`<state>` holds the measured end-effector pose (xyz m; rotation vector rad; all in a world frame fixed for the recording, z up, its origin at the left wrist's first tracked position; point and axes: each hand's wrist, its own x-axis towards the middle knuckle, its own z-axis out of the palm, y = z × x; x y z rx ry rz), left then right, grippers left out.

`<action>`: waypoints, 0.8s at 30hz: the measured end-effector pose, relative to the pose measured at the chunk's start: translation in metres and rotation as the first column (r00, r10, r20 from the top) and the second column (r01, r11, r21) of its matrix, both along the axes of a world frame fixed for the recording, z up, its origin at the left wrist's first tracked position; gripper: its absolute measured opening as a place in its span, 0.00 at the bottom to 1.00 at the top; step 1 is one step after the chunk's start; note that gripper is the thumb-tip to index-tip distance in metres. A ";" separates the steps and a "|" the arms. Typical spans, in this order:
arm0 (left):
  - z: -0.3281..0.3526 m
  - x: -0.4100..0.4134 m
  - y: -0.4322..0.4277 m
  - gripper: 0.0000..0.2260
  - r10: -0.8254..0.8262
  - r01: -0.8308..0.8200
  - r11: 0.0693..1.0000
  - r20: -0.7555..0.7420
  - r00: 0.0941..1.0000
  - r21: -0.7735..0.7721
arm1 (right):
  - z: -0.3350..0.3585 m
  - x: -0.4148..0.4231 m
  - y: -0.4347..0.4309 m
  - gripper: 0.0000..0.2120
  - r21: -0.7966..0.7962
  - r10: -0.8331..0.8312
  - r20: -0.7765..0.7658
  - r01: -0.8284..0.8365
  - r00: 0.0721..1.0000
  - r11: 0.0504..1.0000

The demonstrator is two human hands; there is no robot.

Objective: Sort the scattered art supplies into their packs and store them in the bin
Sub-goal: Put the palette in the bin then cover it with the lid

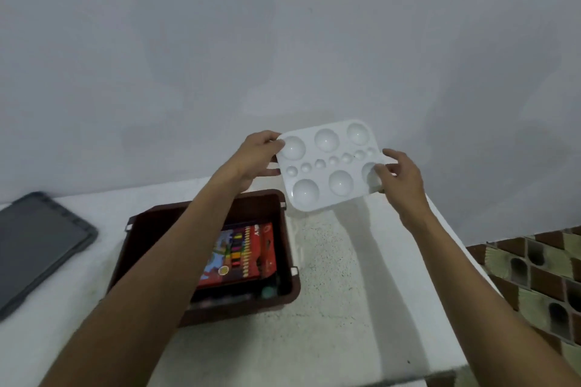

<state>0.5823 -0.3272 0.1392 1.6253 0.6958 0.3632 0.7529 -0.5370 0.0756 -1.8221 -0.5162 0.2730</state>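
Observation:
A white plastic paint palette [330,163] with round wells is held up in the air above the table's far side, tilted toward me. My left hand [256,155] grips its left edge and my right hand [397,177] grips its right edge. Below and to the left stands a dark brown bin [290,261] on the white table. Inside it lies a red pack of coloured pencils [242,253], with darker items under it that I cannot make out. My left forearm crosses over the bin and hides much of its inside.
A dark grey tablet [37,245] lies at the table's left edge. The white speckled table [345,308] ends at the right, where a patterned brown and green floor [540,280] shows. A plain wall rises behind.

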 end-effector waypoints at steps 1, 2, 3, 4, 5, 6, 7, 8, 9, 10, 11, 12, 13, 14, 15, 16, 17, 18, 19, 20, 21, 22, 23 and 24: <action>0.005 -0.008 0.002 0.08 0.022 -0.021 1.000 0.026 0.999 -0.013 | 0.007 -0.006 0.004 0.15 0.039 0.028 -0.010 -0.027 1.000 0.999; 0.009 -0.026 0.006 0.08 0.062 -0.061 0.998 0.048 0.997 -0.024 | 0.013 -0.020 0.010 0.14 0.070 0.063 -0.016 -0.061 0.998 0.996; 0.013 -0.039 0.010 0.09 0.097 -0.095 0.995 0.070 0.993 -0.031 | 0.019 -0.032 0.015 0.13 0.101 0.088 -0.017 -0.086 0.996 0.991; 0.016 -0.058 0.016 0.10 0.134 -0.132 0.991 0.091 0.987 -0.027 | 0.023 -0.047 0.023 0.12 0.123 0.115 -0.019 -0.112 0.993 0.986; 0.019 -0.073 0.021 0.11 0.165 -0.163 0.986 0.106 0.981 -0.022 | 0.027 -0.059 0.029 0.11 0.139 0.133 -0.027 -0.128 0.991 0.982; 0.021 -0.087 0.026 0.11 0.194 -0.193 0.981 0.113 0.975 -0.013 | 0.030 -0.069 0.034 0.10 0.145 0.152 -0.038 -0.145 0.988 0.979; 0.021 -0.103 0.031 0.11 0.218 -0.219 0.976 0.117 0.969 0.001 | 0.033 -0.082 0.040 0.08 0.148 0.177 -0.046 -0.168 0.983 0.975; 0.022 -0.121 0.035 0.11 0.235 -0.239 0.971 0.120 0.965 0.022 | 0.035 -0.094 0.048 0.08 0.147 0.203 -0.049 -0.194 0.978 0.970; 0.021 -0.134 0.038 0.10 0.243 -0.249 0.967 0.120 0.963 0.046 | 0.037 -0.104 0.053 0.07 0.146 0.229 -0.054 -0.220 0.972 0.965; 0.020 -0.148 0.040 0.10 0.250 -0.259 0.964 0.120 0.961 0.066 | 0.037 -0.113 0.058 0.08 0.138 0.259 -0.051 -0.250 0.965 0.958; 0.018 -0.162 0.042 0.09 0.259 -0.269 0.960 0.123 0.958 0.081 | 0.039 -0.124 0.063 0.09 0.123 0.294 -0.042 -0.288 0.955 0.950; 0.016 -0.174 0.044 0.08 0.265 -0.277 0.957 0.124 0.956 0.092 | 0.039 -0.132 0.067 0.11 0.103 0.329 -0.030 -0.325 0.944 0.940; 0.014 -0.188 0.046 0.08 0.278 -0.291 0.951 0.129 0.952 0.100 | 0.039 -0.143 0.072 0.13 0.077 0.365 -0.016 -0.363 0.931 0.929; 0.012 -0.197 0.047 0.08 0.286 -0.302 0.947 0.135 0.949 0.112 | 0.039 -0.149 0.075 0.14 0.052 0.395 0.000 -0.394 0.919 0.917; 0.010 -0.205 0.047 0.08 0.289 -0.307 0.943 0.143 0.947 0.128 | 0.039 -0.155 0.076 0.15 0.033 0.422 0.012 -0.422 0.907 0.906; 0.008 -0.214 0.047 0.08 0.289 -0.311 0.938 0.149 0.946 0.153 | 0.038 -0.162 0.079 0.14 0.023 0.447 0.021 -0.448 0.894 0.894; 0.006 -0.221 0.047 0.08 0.278 -0.303 0.935 0.152 0.949 0.184 | 0.038 -0.168 0.080 0.13 0.017 0.468 0.018 -0.468 0.884 0.884; 0.003 -0.229 0.046 0.08 0.259 -0.286 0.933 0.145 0.955 0.219 | 0.037 -0.172 0.081 0.12 0.007 0.486 0.011 -0.486 0.874 0.874; 0.000 -0.237 0.045 0.07 0.233 -0.262 0.931 0.138 0.963 0.255 | 0.036 -0.177 0.083 0.10 -0.011 0.503 0.011 -0.503 0.864 0.864; -0.004 -0.243 0.044 0.06 0.200 -0.230 0.928 0.128 0.971 0.292 | 0.033 -0.179 0.083 0.08 -0.040 0.515 0.029 -0.514 0.857 0.857; -0.009 -0.249 0.043 0.05 0.164 -0.194 0.926 0.118 0.979 0.323 | 0.031 -0.180 0.083 0.06 -0.072 0.525 0.052 -0.521 0.850 0.851; -0.014 -0.254 0.042 0.04 0.132 -0.161 0.922 0.104 0.986 0.353 | 0.028 -0.180 0.082 0.05 -0.098 0.530 0.073 -0.523 0.845 0.847; -0.019 -0.258 0.041 0.03 0.102 -0.129 0.916 0.090 0.991 0.381 | 0.025 -0.181 0.081 0.05 -0.117 0.536 0.089 -0.526 0.839 0.842; -0.024 -0.262 0.039 0.03 0.076 -0.097 0.908 0.068 0.995 0.408 | 0.022 -0.183 0.079 0.05 -0.140 0.542 0.114 -0.527 0.832 0.838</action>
